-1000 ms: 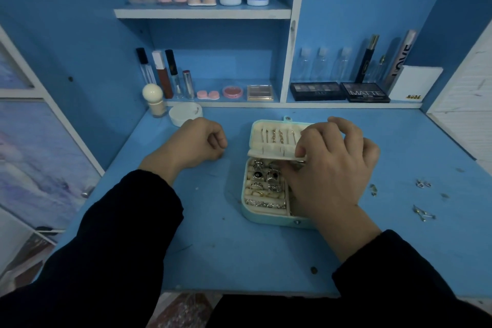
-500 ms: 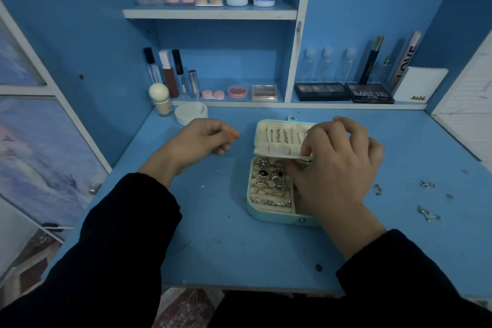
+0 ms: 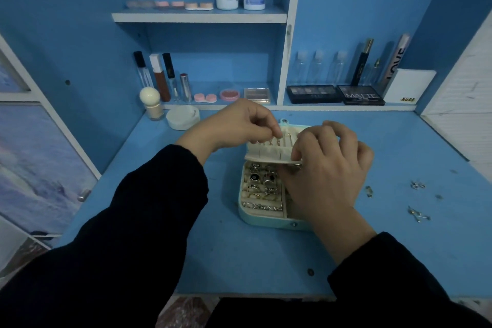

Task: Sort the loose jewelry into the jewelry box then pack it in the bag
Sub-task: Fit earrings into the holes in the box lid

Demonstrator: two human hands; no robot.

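The jewelry box (image 3: pixel 262 221), a pale mint case, sits open on the blue bench (image 3: pixel 239 255). Its cream earring panel (image 3: pixel 266 154) stands raised over the far half of the box, with a row of gold earrings (image 3: pixel 269 142) pinned across it. Below the panel, the left compartment of the box holds rings (image 3: pixel 262 182) tucked into the roll slots. A glittering chain (image 3: pixel 262 206) lies along that compartment's near edge.

The left hand (image 3: pixel 231 128) reaches in from the left of the box with its fingers curled. Its thumb and forefinger are pinched together near the top of the panel on a small gold piece (image 3: pixel 278 138). That piece looks like an earring, though it is too tiny to be sure. The right hand (image 3: pixel 332 168) covers the right side of the box. Its fingers are bent over the panel's front right edge and grip it, and the thumb lies under that edge.

Loose jewelry lies on the bench to the right of the box. A small piece (image 3: pixel 368 191) is nearest, a silver cluster (image 3: pixel 417 185) lies farther out, and thin pins (image 3: pixel 419 214) lie closer to the person. Behind the box and to its left stands a white round jar (image 3: pixel 183 118). Directly behind the box runs a shelf (image 3: pixel 346 107) carrying makeup palettes (image 3: pixel 314 93).
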